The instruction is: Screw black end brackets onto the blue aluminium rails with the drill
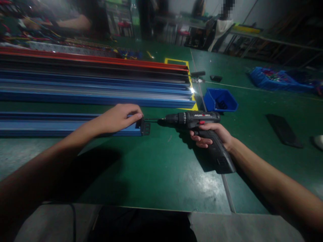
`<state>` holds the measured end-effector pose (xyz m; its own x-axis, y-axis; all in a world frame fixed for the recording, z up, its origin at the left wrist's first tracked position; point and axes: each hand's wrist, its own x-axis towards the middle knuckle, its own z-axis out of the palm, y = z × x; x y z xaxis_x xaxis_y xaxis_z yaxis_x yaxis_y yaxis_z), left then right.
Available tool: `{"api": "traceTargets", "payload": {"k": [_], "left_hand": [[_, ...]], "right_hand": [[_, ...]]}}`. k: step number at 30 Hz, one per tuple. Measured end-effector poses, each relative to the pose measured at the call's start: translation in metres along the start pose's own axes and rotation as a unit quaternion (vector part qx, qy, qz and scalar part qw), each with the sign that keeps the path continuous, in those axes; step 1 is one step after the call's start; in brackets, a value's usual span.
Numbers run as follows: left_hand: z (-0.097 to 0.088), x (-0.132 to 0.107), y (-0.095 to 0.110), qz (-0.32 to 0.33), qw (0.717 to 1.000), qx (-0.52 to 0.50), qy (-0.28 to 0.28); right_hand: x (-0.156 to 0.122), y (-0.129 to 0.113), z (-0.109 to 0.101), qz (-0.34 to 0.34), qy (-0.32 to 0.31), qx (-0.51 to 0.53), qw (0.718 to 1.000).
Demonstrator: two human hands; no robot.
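Observation:
A long blue metal profile (50,125) lies across the bench, with a black slotted end bracket (145,128) at its right end. My left hand (119,117) rests over that end, thumb and fingers closed on the bracket's upper part; some fingertips are hidden. In my right hand (208,134) is a black cordless drill (202,116), its handle wrapped by my fingers and one finger near the trigger. The drill lies level, pointing left. Its long thin bit (152,119) reaches the bracket; whether it sits in a screw cannot be made out.
Behind lie several blue profiles (101,95) and a red one (101,60), ending by yellow tape (188,64). A blue bin (222,101) with dark parts stands beyond the drill. At right are a flat black object (284,131) and blue trays (272,80). Another person's arm (74,23) shows far left.

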<state>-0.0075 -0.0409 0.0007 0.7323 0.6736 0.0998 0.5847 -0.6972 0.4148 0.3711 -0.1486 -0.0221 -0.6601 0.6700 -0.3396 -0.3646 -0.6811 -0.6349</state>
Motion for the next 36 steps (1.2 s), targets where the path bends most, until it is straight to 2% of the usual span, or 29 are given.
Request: {"api": "traceTargets", "payload": {"k": [25, 36], "left_hand": [[0.0012, 0.0003, -0.0013, 0.008, 1.000, -0.024, -0.002], [0.0008, 0.0012, -0.0007, 0.015, 1.000, -0.026, -0.005]], "right_hand": [[-0.0007, 0.0016, -0.0001, -0.009, -0.014, -0.029, 0.999], [-0.0013, 0.0037, 0.0013, -0.008, 0.005, -0.014, 1.000]]}}
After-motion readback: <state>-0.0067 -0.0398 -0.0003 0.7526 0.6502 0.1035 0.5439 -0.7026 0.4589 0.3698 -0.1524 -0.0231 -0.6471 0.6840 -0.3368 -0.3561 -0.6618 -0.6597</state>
